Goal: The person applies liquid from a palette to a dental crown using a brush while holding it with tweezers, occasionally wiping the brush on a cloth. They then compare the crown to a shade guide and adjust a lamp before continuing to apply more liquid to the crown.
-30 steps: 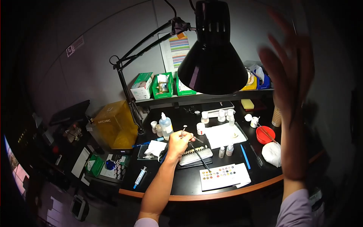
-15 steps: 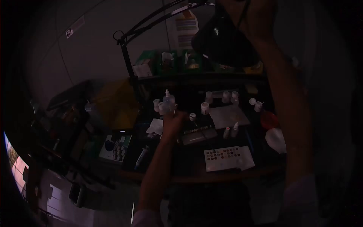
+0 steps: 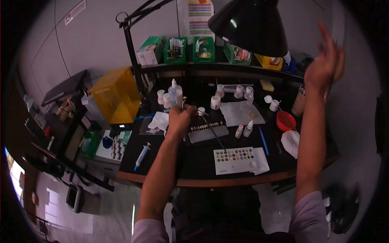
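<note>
My left hand (image 3: 181, 120) is closed over the left middle of the black table. A thin metal tool with a looped end (image 3: 184, 100) sticks up from its fingers; the rest is hidden. Beside that hand are a clear squeeze bottle (image 3: 176, 94), a small white jar (image 3: 201, 110) and a row of tooth-shade tabs (image 3: 208, 128). My right hand (image 3: 325, 65) is raised at the upper right, fingers apart and holding nothing, right of the black lamp shade (image 3: 251, 28). A thin brush (image 3: 214, 134) leans across to the white palette of colour dots (image 3: 234, 160).
A red bowl (image 3: 286, 121), a white cloth (image 3: 290, 142) and a cup of tools (image 3: 298, 102) stand at the right. Dropper bottles (image 3: 248, 128) are near the centre. A blue syringe (image 3: 142, 156) lies at the left; green bins (image 3: 203, 49) line the shelf.
The scene has gone from dark to bright. My right hand has left the lamp shade and moved right and down, with its fingers spread. My left hand stays near the bottle.
</note>
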A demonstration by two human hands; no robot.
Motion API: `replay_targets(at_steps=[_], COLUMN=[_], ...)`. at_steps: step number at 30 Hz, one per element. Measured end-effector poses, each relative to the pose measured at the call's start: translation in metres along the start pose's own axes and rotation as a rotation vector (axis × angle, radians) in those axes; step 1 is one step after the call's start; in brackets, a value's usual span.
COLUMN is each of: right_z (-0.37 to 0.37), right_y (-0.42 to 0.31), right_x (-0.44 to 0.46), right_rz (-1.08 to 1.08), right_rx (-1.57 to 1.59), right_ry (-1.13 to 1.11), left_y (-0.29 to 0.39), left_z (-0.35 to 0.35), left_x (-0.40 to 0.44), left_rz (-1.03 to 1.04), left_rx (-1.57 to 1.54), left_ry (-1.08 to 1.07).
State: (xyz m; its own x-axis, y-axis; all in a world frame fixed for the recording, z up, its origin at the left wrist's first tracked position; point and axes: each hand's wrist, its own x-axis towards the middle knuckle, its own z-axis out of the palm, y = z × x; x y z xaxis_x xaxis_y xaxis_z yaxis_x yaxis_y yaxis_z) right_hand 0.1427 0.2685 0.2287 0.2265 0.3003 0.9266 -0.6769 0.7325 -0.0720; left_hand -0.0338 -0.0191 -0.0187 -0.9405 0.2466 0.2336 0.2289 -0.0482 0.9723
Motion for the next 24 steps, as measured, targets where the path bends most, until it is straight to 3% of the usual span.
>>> replay_targets(at_steps=[3,8,12,13,14,15,24], right_z=[-0.045,-0.073,-0.070,-0.067,-0.064,-0.062,-0.046], right_y=[0.033,0.040,0.011,0.008,0.006,0.000,-0.022], right_x=[-0.076,-0.201,-0.226,-0.226,-0.225,-0.227,-0.256], right_rz=[0.233,0.397,0.472,0.367,0.256,0.293,0.552], right_rx=[0.149,-0.059,-0.081,-0.063,-0.046,-0.070,-0.004], right_ry=[0.033,-0.287,-0.614,-0.669,-0.727,-0.787,-0.853], left_y=[0.006,0.007,0.009,0.004,0.012,0.010,0.023], left_z=[0.004,0.011,0.012,0.015,0.018,0.019,0.038], left_x=[-0.005,-0.009,-0.012,-0.012,-0.017,-0.016,-0.037], left_rz=[-0.044,-0.075,-0.076,-0.008,-0.066,-0.062,-0.093], left_rx=[-0.016,-0.034,-0.002,0.050,0.037,0.012,-0.169], left_ry=[-0.003,-0.039,-0.100,-0.091,-0.092,-0.106,-0.245])
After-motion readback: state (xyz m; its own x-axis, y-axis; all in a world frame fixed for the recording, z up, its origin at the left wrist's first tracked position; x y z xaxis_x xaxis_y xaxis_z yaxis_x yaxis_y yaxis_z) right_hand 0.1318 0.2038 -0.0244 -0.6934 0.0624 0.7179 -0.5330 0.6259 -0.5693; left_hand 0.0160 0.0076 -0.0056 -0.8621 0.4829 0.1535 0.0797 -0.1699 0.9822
